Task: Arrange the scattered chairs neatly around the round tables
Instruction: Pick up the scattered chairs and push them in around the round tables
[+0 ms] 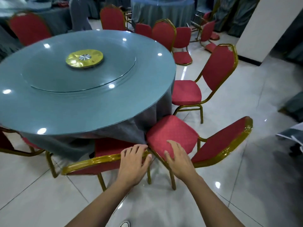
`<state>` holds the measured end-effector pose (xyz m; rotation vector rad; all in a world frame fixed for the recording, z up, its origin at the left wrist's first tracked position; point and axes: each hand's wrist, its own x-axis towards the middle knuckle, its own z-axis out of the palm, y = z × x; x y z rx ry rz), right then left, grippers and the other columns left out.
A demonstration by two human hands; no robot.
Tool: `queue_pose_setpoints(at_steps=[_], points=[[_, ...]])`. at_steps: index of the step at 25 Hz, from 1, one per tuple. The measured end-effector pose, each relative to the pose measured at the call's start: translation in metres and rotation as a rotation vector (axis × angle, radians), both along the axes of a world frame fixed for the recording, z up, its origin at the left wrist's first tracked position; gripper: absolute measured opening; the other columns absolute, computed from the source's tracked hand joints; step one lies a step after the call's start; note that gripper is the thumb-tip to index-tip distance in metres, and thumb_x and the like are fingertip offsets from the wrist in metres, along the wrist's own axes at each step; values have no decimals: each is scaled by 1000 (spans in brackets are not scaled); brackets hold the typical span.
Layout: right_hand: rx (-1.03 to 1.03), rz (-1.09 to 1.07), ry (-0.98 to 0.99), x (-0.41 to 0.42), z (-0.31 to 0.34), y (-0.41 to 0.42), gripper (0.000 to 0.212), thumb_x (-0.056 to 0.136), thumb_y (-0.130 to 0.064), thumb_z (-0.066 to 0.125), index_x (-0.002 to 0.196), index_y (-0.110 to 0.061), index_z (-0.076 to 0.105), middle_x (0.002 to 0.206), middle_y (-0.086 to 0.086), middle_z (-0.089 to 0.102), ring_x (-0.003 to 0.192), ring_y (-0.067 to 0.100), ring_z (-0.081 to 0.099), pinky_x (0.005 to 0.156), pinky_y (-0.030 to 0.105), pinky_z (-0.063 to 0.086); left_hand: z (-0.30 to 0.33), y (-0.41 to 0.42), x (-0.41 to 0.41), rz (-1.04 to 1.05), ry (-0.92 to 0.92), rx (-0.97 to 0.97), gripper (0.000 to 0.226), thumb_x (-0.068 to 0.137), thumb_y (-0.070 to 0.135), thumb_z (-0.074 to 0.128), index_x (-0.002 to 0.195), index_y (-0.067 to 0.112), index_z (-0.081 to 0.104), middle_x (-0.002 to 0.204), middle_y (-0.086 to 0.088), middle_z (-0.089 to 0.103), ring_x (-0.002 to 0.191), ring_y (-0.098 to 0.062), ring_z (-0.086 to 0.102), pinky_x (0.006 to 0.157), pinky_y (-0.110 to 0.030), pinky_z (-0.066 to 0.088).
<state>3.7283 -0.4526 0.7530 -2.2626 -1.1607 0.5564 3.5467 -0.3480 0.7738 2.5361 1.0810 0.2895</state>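
Hands first, in the head view: the left hand [133, 163] lies with fingers spread and lightly bent over the gold top rail of the nearest chair [105, 158], fingertips wrapped on the rail's end, at 6 o'clock of the round table [78, 89]. The right hand [177, 158] is open, fingers nearly straight, pressing flat on the red seat edge of a second chair [173, 135], which stands at about 5 o'clock of the table, its seat corner touching the hanging grey cloth [114, 135]. A third chair [205, 82] stands at 3 o'clock, seat toward the table. Part of a fourth [9, 143] shows at 8 o'clock, a fifth [29, 28] at 11 o'clock, a sixth [113, 18] at 12 o'clock, a seventh [164, 33] at 1 o'clock. Beyond that one, more red chairs are clustered, some tipped over; their count is unclear. On the table sits one glass turntable [78, 69] with one gold disc [84, 58] at its centre. A second covered table [162, 10] stands farther off at 1 o'clock.
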Motion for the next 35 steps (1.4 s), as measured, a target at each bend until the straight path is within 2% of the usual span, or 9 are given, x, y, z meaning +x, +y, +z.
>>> queue_pose_setpoints(at_steps=[7, 11, 14, 19, 22, 25, 30, 33, 35], points=[[2, -18, -96, 150, 27, -104, 47, 102, -53, 39, 146, -39, 32, 150, -7, 39, 137, 19, 43, 108, 45, 45, 10, -107, 140, -7, -58, -33, 34, 102, 46, 39, 132, 34, 48, 134, 12, 52, 123, -12, 45, 107, -36, 32], [66, -8, -160, 217, 27, -141, 40, 102, -49, 42, 140, -39, 37, 142, -10, 47, 127, 12, 48, 106, 38, 48, 17, -141, 208, -15, -107, -33, 29, 101, 41, 43, 128, 32, 51, 130, 11, 53, 119, -12, 47, 104, -33, 31], [145, 16, -244, 272, 24, -150, 34, 101, -41, 48, 134, -39, 42, 134, -12, 52, 118, 6, 46, 101, 30, 43, 16, -152, 260, -4, -137, -70, 27, 101, 41, 41, 126, 34, 49, 129, 12, 52, 117, -11, 45, 103, -33, 33], [127, 29, -287, 361, 14, -145, 34, 100, -40, 50, 132, -44, 43, 134, -15, 52, 115, -1, 43, 100, 31, 43, 6, -162, 349, 30, -183, -143, 33, 99, 47, 33, 125, 35, 50, 126, 16, 50, 108, 1, 35, 97, -24, 25], [65, 35, -274, 410, 6, -147, 35, 100, -41, 51, 134, -45, 42, 138, -14, 51, 120, 6, 48, 100, 32, 44, 0, -168, 390, 59, -148, -196, 30, 102, 44, 36, 127, 35, 50, 126, 16, 50, 108, -2, 39, 96, -23, 30], [-23, 57, -254, 457, 1, -149, 39, 101, -42, 49, 139, -38, 44, 143, -10, 50, 129, 13, 48, 107, 35, 41, -3, -177, 424, 75, -47, -229, 30, 104, 44, 36, 130, 35, 46, 126, 14, 51, 109, -8, 45, 100, -31, 36], [-54, 255, -178, 491, -14, -146, 41, 101, -51, 42, 139, -37, 45, 142, -11, 50, 129, 12, 47, 109, 33, 37, -22, -217, 451, 379, 149, -163, 49, 97, 63, 10, 136, 43, 31, 131, 15, 46, 119, -14, 45, 105, -40, 32], [-100, 379, -187, 513, -24, -139, 50, 100, -57, 34, 146, -38, 37, 151, -11, 38, 138, 10, 36, 113, 32, 32, -31, -227, 472, 586, 174, -114, 61, 93, 68, 3, 139, 45, 36, 138, 12, 45, 129, -16, 42, 113, -49, 26], [-142, 466, -166, 522, -30, -141, 61, 97, -65, 23, 153, -42, 23, 161, -12, 23, 147, 10, 21, 117, 31, 23, -34, -229, 480, 665, 128, -87, 63, 96, 68, 4, 139, 44, 43, 138, 10, 49, 129, -18, 43, 113, -51, 26]])
